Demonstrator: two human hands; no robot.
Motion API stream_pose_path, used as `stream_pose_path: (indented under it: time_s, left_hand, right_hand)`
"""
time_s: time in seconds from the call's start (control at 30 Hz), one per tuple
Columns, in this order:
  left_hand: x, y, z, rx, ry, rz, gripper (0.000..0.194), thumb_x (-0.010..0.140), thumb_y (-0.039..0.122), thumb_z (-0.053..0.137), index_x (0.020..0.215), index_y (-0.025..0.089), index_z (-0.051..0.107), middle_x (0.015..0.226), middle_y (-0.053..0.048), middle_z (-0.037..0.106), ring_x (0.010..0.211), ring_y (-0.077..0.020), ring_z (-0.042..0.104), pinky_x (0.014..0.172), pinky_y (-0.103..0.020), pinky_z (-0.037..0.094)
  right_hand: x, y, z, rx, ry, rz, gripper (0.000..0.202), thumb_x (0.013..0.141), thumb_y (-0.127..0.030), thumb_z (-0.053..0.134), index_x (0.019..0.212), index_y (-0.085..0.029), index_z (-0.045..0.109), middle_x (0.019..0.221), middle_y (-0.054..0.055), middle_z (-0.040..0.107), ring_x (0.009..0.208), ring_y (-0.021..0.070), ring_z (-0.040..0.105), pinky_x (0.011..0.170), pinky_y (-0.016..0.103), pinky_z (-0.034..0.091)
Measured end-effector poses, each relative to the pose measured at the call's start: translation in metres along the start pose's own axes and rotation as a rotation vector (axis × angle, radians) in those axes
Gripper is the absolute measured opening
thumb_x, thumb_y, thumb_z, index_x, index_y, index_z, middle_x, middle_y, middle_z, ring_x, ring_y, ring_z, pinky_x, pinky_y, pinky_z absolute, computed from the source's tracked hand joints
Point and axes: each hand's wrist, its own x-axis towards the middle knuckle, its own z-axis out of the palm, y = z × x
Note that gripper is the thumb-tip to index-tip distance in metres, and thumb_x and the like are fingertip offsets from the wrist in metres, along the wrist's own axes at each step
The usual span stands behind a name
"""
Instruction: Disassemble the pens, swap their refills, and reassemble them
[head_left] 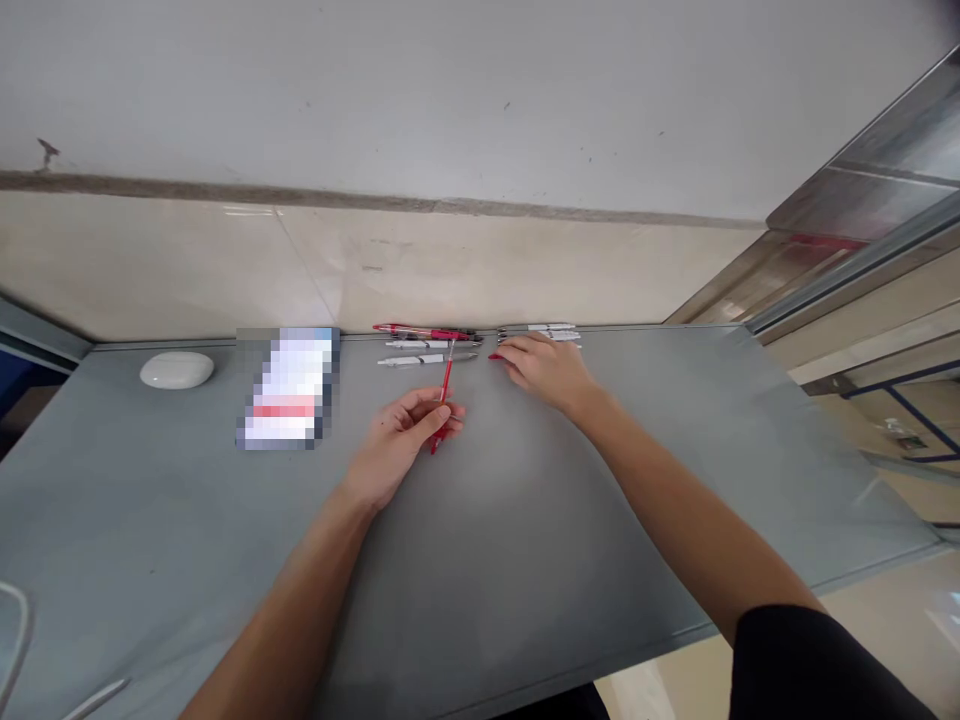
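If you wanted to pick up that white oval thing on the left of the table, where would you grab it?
The white oval case lies flat and apart from everything else on the grey table. Probably best pinched from above across its narrower width, near side to far side, since its rounded top and long ends give little purchase.

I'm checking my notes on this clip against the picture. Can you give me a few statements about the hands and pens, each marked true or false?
1. The left hand holds a thin red pen part. True.
2. The right hand is raised well above the grey table. False: it rests low at the table's far edge, on the pen parts there.
3. Several pens lie in a row near the wall. True.
4. The white oval case lies right of the pens. False: it lies far to their left.
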Motion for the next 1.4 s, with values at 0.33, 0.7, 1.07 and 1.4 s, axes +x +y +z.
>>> stream_pose_path:
  time_s: [0.33, 0.7, 1.07, 1.4]
  left_hand:
    - [-0.001, 0.003, 0.003, 0.024, 0.009, 0.002, 0.030, 0.082, 0.035, 0.069, 0.107, 0.019, 0.064, 0.097, -0.007, 0.071, 0.084, -0.0183, 0.065, 0.084, -0.036, 0.050]
    - [-0.003, 0.006, 0.006, -0.009, 0.002, -0.006, 0.032, 0.081, 0.034, 0.070, 0.108, 0.018, 0.063, 0.096, -0.007, 0.070, 0.084, -0.0180, 0.065, 0.082, -0.035, 0.051]
    - [-0.007, 0.007, 0.005, -0.050, -0.063, 0.005, 0.032, 0.080, 0.036, 0.070, 0.107, 0.018, 0.064, 0.098, -0.008, 0.070, 0.085, -0.0181, 0.065, 0.088, -0.039, 0.050]
    - [-0.008, 0.008, 0.004, -0.062, -0.049, 0.002, 0.034, 0.079, 0.036, 0.072, 0.107, 0.017, 0.064, 0.098, -0.008, 0.070, 0.085, -0.0179, 0.066, 0.087, -0.038, 0.051]
  right_hand:
    - [0.010, 0.007, 0.004, -0.029, -0.039, -0.076, 0.043, 0.095, -0.014, 0.029, 0.108, -0.022, 0.069, 0.106, 0.009, 0.070, 0.102, 0.0232, 0.055, 0.058, 0.030, 0.033]
    - [-0.010, -0.019, -0.015, 0.711, 0.252, 0.182, 0.024, 0.086, -0.025, 0.054, 0.104, -0.027, 0.069, 0.103, 0.001, 0.072, 0.092, 0.0178, 0.064, 0.084, 0.033, 0.047]
    - [-0.029, -0.053, -0.010, 2.089, 0.151, 0.476, 0.020, 0.072, -0.029, 0.072, 0.090, -0.023, 0.069, 0.093, 0.000, 0.070, 0.077, 0.0148, 0.070, 0.066, 0.028, 0.057]
    - [-0.039, -0.057, 0.005, 2.167, 0.038, 0.391, 0.013, 0.072, -0.022, 0.070, 0.085, -0.021, 0.068, 0.084, -0.002, 0.071, 0.073, 0.0143, 0.070, 0.066, 0.029, 0.056]
